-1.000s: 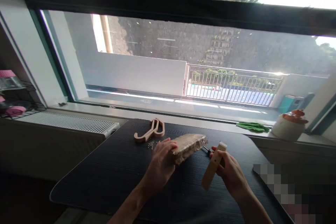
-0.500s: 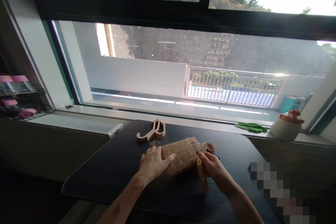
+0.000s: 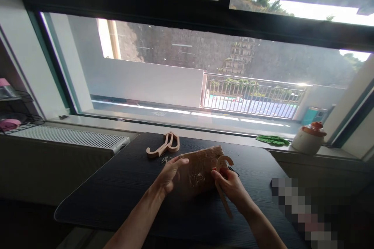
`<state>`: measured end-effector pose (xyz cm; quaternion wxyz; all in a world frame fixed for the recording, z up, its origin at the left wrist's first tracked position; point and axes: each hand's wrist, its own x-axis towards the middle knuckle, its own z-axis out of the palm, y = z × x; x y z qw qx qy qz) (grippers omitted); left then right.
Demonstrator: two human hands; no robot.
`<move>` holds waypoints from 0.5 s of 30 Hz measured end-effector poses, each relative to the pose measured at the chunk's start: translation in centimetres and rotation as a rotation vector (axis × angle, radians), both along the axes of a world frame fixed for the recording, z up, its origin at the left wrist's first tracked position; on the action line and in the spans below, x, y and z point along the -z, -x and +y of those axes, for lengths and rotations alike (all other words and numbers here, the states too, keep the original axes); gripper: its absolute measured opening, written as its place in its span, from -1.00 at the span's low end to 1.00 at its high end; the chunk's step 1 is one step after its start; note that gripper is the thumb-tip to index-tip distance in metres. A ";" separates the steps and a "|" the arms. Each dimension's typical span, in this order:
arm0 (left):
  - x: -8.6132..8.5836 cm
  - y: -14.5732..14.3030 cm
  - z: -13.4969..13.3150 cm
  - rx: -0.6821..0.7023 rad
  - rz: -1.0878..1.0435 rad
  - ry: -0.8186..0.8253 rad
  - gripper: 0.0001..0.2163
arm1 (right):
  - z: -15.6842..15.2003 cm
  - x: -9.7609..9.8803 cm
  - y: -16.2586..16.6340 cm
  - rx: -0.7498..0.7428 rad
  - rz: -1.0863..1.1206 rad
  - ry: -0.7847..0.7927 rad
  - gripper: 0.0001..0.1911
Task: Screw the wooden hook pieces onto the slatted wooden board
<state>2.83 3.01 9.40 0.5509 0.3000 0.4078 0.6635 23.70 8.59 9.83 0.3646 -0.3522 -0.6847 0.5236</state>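
My left hand [image 3: 169, 175] is closed on the left edge of a brown cardboard box [image 3: 201, 171], its thumb over the near face. The box is tilted up, with shiny tape catching the light. In my right hand [image 3: 232, 188] is a wooden hook [image 3: 226, 159], its curved end up and its straight arm slanting down past my fingers. That hand is against the right side of the box, and whether its hidden fingers also press on the box is unclear. More wooden hooks [image 3: 163, 148] lie at the back of the table, with several screws [image 3: 165, 159] just in front.
The dark table [image 3: 111, 198] stands against a windowsill [image 3: 140, 125]. On the sill are a green cloth [image 3: 273, 140] and a white jar [image 3: 308, 140] with an orange-brown top. A radiator [image 3: 73, 138] and a wire rack [image 3: 22, 99] are to the left. Something dark [image 3: 235, 171] is behind my right hand.
The box has been tipped up, so another face shows. My left hand has gone from resting on top to gripping its left edge. My right hand still holds the hook.
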 end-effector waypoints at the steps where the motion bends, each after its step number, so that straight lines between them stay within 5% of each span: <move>1: -0.2 -0.3 -0.1 -0.014 -0.040 -0.043 -0.63 | -0.2 -0.5 0.2 0.009 -0.028 -0.039 -0.53; 8: 0.5 -1.9 -0.6 0.007 -0.164 -0.118 -0.63 | -1.7 -2.5 3.4 0.188 -0.362 -0.578 -0.69; 15: 0.9 -2.1 -0.8 0.114 -0.207 -0.096 -0.68 | -1.9 -1.4 5.7 0.235 -0.538 -0.652 -0.61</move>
